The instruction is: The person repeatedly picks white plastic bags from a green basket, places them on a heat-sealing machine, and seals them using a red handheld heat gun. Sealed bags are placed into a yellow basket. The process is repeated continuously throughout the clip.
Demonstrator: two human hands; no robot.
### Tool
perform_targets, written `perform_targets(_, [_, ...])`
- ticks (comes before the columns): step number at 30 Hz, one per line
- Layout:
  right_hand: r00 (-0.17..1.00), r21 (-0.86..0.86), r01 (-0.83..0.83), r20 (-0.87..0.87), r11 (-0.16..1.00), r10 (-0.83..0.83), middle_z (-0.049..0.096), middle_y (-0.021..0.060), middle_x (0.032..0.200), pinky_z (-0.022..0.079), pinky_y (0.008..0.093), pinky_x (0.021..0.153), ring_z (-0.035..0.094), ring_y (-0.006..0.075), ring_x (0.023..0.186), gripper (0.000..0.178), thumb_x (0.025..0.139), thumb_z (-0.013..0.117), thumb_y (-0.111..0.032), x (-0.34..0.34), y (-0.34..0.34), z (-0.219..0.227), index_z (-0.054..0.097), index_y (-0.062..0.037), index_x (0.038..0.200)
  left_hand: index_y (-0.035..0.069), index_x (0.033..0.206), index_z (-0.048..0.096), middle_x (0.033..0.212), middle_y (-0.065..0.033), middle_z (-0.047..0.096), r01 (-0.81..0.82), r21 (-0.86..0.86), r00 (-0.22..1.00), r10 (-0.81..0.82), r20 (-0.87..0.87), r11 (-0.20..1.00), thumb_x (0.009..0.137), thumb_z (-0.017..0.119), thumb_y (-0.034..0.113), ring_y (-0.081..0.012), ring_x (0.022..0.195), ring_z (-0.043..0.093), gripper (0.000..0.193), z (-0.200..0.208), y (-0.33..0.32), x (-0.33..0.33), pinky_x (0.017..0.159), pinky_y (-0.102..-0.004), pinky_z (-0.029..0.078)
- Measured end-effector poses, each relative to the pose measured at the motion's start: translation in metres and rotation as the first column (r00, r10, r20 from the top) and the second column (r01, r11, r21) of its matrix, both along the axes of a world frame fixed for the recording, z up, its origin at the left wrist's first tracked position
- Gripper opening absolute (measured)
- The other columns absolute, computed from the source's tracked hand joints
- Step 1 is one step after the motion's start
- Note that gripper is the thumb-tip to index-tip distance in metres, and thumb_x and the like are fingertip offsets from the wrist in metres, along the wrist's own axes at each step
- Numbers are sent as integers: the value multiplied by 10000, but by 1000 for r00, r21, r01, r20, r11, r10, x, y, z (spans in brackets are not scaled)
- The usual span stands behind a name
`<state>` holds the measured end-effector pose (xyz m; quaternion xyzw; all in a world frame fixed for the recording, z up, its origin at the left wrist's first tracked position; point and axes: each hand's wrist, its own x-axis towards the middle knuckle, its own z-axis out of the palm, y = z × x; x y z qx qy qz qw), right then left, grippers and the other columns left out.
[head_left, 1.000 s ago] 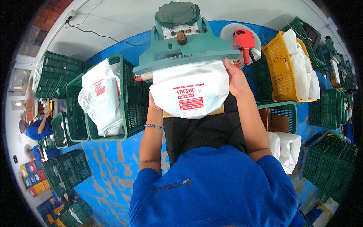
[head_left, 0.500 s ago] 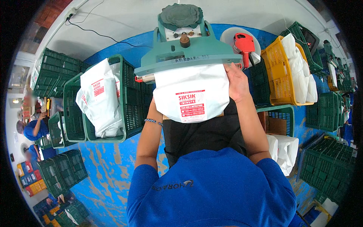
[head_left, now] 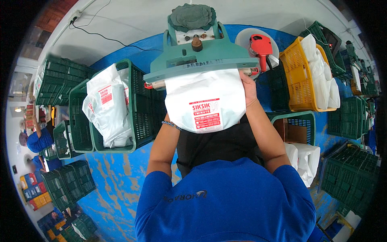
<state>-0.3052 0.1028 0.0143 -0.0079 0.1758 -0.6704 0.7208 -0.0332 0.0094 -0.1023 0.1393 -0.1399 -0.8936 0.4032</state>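
Note:
A white plastic bag point(head_left: 177, 101) with red print hangs from the front bar of a green heat sealer point(head_left: 201, 58), its top edge up at the bar. Its lower part bulges round toward me. At the bag's right edge, just under the bar, my right hand point(head_left: 249, 90) is closed on it, with some fingers out of sight behind. My left forearm with a beaded bracelet reaches up beneath the bag's left side; the bag covers that hand, so its fingers are hidden.
Left of the sealer, green crates point(head_left: 135, 147) hold more white bags point(head_left: 107, 109). A red handheld label gun point(head_left: 261, 47) lies at the sealer's right. Beyond it stands a yellow crate point(head_left: 296, 82) with white bags. Another green crate point(head_left: 313, 127) is near my right elbow.
My right hand has slid slightly down and further behind the bag's edge. The left forearm has shifted right, further under the bag. The bag's lower end looks rounder.

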Motion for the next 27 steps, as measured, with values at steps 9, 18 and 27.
perform_targets(9, [950,91,-6,-312,996,34,567,207,1162,485,468,902,590,349,1028,596,673,514,35,-6,-1,-9,445,22,1265,-35,1342,363,1365,-195,426,-289,147,895,321,-308,946,930,357,414,-308,1259,418,609,79,5,30,1065,-439,325])
perform_targets(18, [919,145,-17,-387,989,73,499,221,1274,396,426,1007,517,356,1144,634,718,546,-102,8,44,14,404,47,1318,-20,887,632,721,-143,635,298,-758,188,743,642,580,849,631,198,-179,633,585,221,158,128,34,599,-333,462])
perform_targets(27, [822,140,113,-569,984,-14,602,108,1161,453,332,871,588,194,965,453,889,518,-209,-18,164,46,453,-17,1295,0,914,660,852,-141,648,183,-860,-309,859,409,476,865,573,205,-233,729,620,228,225,12,189,650,-360,489])
